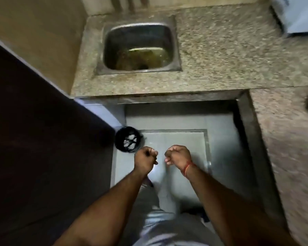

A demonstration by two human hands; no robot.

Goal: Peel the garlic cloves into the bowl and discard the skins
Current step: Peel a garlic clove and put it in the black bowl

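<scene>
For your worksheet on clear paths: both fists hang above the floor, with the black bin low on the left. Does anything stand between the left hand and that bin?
Nothing visible does. The left hand hangs just right of the bin, whose top is open, with only bare floor between. Whether the fist holds skins cannot be told.

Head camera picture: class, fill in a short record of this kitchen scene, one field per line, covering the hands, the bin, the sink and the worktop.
left hand: fingers curled, held over the floor; contents not visible
right hand: fingers curled, red thread at the wrist; contents not visible
bin: black, on the floor, just left of the left hand
sink: steel, murky water at the bottom
worktop: speckled stone, surrounds the sink
garlic and bowl: cannot be made out
</scene>
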